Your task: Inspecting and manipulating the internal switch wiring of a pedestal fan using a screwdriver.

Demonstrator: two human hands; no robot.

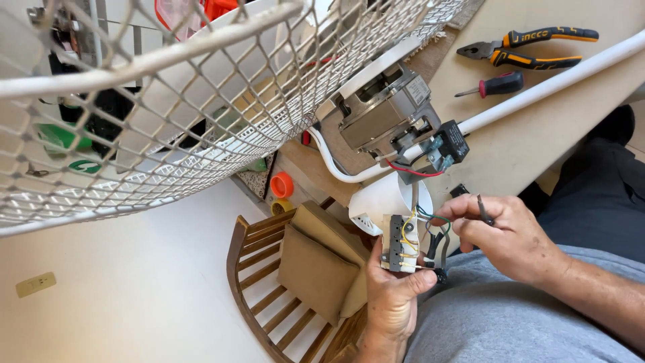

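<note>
My left hand (393,292) grips a small grey switch block (401,243) with yellow wires on it, low in the middle of the view. My right hand (507,235) pinches a thin dark wire end (484,208) just right of the block, where green, black and grey wires (433,232) run. Above them hangs a fan's bare metal motor (386,111) with a black capacitor (451,142) and red wire. A white plastic housing (379,198) sits right behind the block. A big white wire fan guard (134,114) fills the upper left.
Yellow-and-black pliers (531,47) and a red-handled screwdriver (497,85) lie on the beige surface (537,134) at upper right, beside a white tube (557,77). A wooden slatted chair (269,282) with a tan cushion (319,269) stands below. Orange and yellow tape rolls (282,191) sit nearby.
</note>
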